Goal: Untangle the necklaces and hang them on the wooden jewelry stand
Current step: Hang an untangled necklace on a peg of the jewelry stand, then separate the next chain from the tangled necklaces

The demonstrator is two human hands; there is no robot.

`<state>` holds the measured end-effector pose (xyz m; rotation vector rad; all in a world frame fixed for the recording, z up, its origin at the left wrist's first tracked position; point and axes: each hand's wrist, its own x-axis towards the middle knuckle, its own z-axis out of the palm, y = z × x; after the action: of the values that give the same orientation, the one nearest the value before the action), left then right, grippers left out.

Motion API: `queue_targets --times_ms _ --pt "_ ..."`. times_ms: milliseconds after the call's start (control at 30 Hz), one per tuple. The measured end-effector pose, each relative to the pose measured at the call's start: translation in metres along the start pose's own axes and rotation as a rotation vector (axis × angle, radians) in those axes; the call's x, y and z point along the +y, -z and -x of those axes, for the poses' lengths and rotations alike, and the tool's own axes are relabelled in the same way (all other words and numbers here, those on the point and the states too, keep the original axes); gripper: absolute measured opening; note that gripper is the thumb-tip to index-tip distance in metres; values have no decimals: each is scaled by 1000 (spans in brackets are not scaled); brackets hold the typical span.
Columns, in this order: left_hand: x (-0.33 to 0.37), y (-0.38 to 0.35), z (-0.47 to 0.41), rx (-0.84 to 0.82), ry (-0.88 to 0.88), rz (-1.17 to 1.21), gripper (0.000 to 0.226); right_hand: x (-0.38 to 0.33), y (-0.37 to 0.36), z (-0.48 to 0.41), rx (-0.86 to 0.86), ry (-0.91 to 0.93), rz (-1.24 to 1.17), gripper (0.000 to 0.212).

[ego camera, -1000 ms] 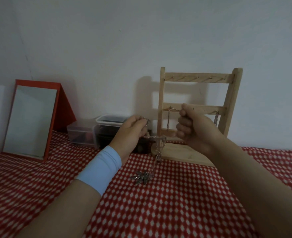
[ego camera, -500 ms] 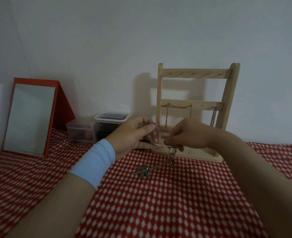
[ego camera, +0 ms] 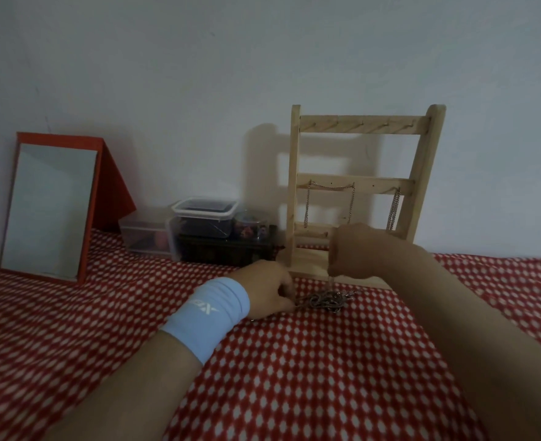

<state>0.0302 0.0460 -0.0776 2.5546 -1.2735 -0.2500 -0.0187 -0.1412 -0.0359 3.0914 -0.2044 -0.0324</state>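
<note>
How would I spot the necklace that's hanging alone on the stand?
Find the wooden jewelry stand against the wall. On its middle rail, at the far right end, the lone necklace hangs straight down as a narrow doubled strand. The other hung chain drapes across two pegs on the left.

Home setting, likely bedroom or dressing corner; surface covered in red cloth with white diamond print [ego camera: 294,377], soft and slightly rumpled like bedding or tablecloth; plain pale painted wall [ego camera: 262,58] directly behind; red-framed folding mirror [ego camera: 48,208] propped upright at left; clear plastic storage boxes [ego camera: 199,227] stacked against wall, small items inside, contents too dim to tell; wooden jewelry stand [ego camera: 358,186] with chains on pegs; dim domestic lighting; no workshop or shop fittings.
</note>
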Motion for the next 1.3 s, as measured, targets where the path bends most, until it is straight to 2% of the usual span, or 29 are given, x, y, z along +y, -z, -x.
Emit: queue_targets --times_ms 100,167,233,333,400,467,600,733,800,867,933,1000,1067,1167,1300 --pt "-1 3 0 -13 32 -8 23 -12 -4 3 40 167 -135 24" --pt "-4 6 1 -39 48 24 15 -21 -5 6 -96 280 -278 27" --pt "-7 12 3 -77 57 66 13 -24 -11 5 -251 322 -284 32" --pt "-12 27 11 -121 101 155 17 -15 -18 1 -284 314 -303 18" --pt "-20 40 15 -136 129 142 12 -8 -18 -1 -259 302 -317 16" --pt "-31 51 20 -170 174 63 12 -2 -17 -4 -223 273 -304 19" --pt "-52 65 29 -216 312 -106 27 8 -17 -9 -201 231 -403 14" --pt "-69 66 29 -234 508 -244 25 13 -22 -13 -169 208 -261 14" --pt "-75 61 27 -252 566 -321 33 12 -21 -12 -158 200 -208 14" --pt "-73 56 23 -213 544 -332 33 6 -18 -9 -92 200 -194 16" --pt "-63 52 19 -109 430 -248 30 -6 -15 -4 -34 235 -300 15" --pt "-45 43 14 -47 294 -149 28 -22 -17 2 -70 291 -378 11" --pt "-30 28 9 -69 216 -109 28 -34 -24 4 -105 303 -345 23" --pt "-27 13 5 -21 172 -106 21 -36 -28 6 -41 280 -304 28" --pt "-41 3 10 91 131 -5 10 -34 -26 7 -52 280 -232 25"
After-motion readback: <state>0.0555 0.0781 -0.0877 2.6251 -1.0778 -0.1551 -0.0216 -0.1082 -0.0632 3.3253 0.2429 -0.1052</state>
